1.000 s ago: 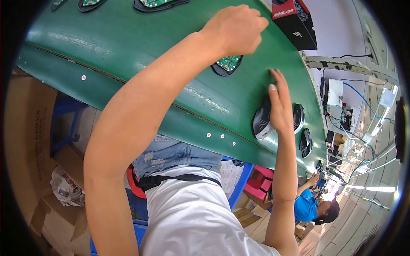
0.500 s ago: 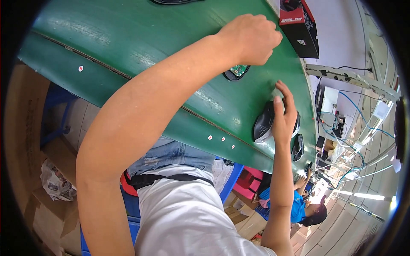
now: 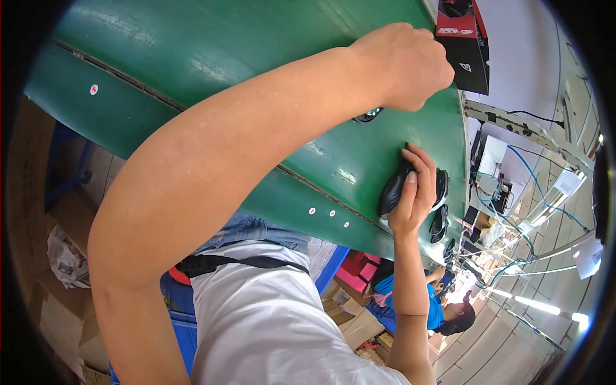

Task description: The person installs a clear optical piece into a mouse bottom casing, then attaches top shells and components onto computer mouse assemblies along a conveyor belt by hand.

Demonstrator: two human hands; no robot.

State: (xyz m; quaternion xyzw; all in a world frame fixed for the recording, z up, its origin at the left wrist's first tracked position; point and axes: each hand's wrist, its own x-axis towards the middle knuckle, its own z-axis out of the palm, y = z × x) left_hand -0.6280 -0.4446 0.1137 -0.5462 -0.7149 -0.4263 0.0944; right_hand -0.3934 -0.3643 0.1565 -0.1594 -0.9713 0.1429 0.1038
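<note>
My left hand [image 3: 414, 67] is closed in a fist over the far part of the green bench, at the end of my arm crossing the view. Whatever it may hold is hidden beneath the fingers. Below its wrist, a sliver of an opened mouse with a green circuit board [image 3: 369, 115] shows; my forearm covers the remainder. Farther right, my right hand [image 3: 416, 189] is closed around a black computer mouse [image 3: 391, 194] lying on the bench, thumb and fingers along its top and side. A second dark mouse [image 3: 441, 187] sits just past those fingers.
More black mouse parts [image 3: 439, 223] lie along the green bench [image 3: 256, 38] to the right. A black and red box [image 3: 463, 51] stands by its far edge. A worker in blue [image 3: 437, 311] sits farther right. Cardboard boxes [image 3: 67, 314] are at lower left.
My right hand has come down onto the mouse, its fingers closing on it. My left fist has shifted right, toward the box, and the forearm now covers more of the opened mouse.
</note>
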